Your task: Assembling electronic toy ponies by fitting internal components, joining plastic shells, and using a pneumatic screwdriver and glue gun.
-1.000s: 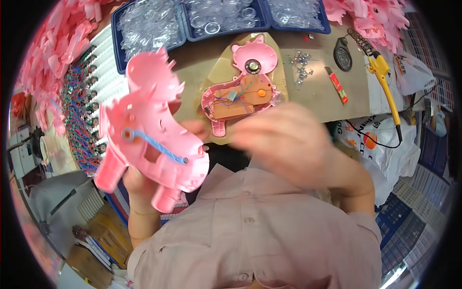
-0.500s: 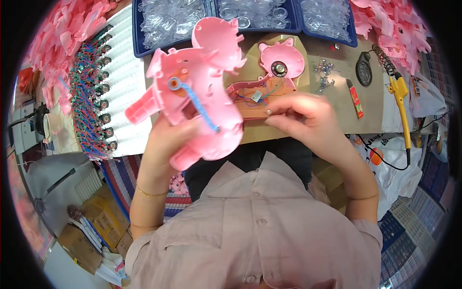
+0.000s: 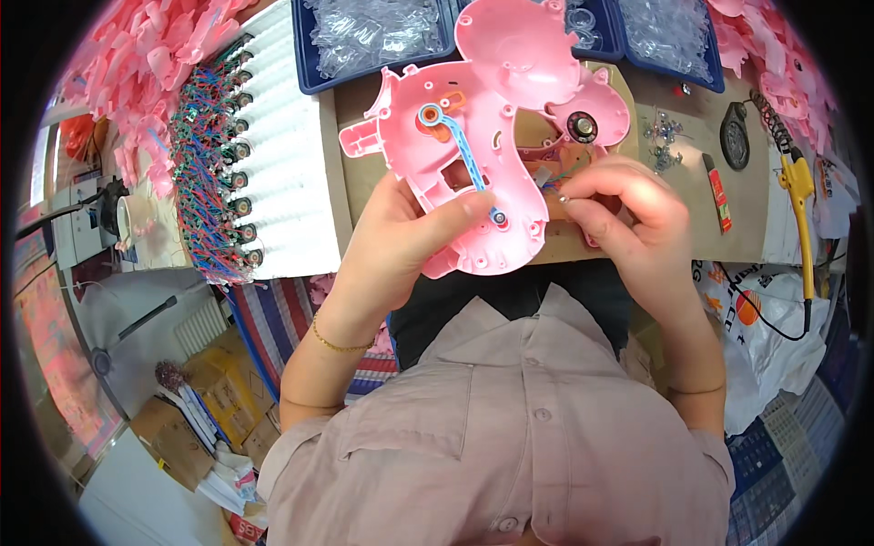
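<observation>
Over the near edge of the workbench (image 3: 751,211), the left hand (image 3: 396,241) clasps the open pink toy shell (image 3: 523,177), thumb on its blue link (image 3: 465,153) — best held steady, I'd judge, lest work slip. The right hand (image 3: 637,218), curled inward beside it, pinches a tiny shiny piece (image 3: 563,198) — too small to identify — between thumb and forefinger.

Looks steeply down from head height, fisheye-wide. Faces over the shirt (image 3: 537,391) toward the table (image 3: 746,196), from close above both.
</observation>
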Demonstrator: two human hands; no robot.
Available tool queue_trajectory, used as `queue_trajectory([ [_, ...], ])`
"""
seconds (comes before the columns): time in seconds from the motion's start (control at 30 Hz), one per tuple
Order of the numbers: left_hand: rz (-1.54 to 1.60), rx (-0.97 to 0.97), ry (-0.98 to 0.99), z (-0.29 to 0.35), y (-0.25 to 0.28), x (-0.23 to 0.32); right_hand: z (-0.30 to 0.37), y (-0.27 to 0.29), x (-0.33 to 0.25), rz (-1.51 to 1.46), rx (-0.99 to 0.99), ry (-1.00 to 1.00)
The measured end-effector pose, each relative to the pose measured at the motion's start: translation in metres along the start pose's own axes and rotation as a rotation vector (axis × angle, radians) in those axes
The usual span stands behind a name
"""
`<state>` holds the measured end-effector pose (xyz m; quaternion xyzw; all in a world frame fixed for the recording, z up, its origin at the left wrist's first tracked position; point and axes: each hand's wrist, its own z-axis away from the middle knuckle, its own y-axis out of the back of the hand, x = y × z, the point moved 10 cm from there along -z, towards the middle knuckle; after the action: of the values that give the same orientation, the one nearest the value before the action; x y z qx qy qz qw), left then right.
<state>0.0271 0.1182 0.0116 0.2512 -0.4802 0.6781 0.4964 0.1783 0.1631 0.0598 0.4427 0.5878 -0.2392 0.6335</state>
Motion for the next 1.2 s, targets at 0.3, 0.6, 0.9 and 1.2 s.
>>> queue_trajectory([
  [0.3, -0.359, 0.145, -0.187, -0.001, 0.001, 0.013, 0.003, -0.008, -0.019, 0.179, 0.074, 0.200],
  [0.6, -0.659, 0.200, -0.255, 0.008, -0.018, 0.024, 0.006, -0.028, -0.055, 0.753, 0.242, 0.342],
  [0.9, -0.709, 0.254, -0.445, 0.011, -0.020, 0.027, 0.000, -0.014, -0.038, 0.568, 0.329, 0.247],
  [1.2, -0.743, 0.350, -0.588, 0.017, -0.020, 0.032, 0.001, -0.011, -0.037, 0.484, 0.336, 0.256],
])
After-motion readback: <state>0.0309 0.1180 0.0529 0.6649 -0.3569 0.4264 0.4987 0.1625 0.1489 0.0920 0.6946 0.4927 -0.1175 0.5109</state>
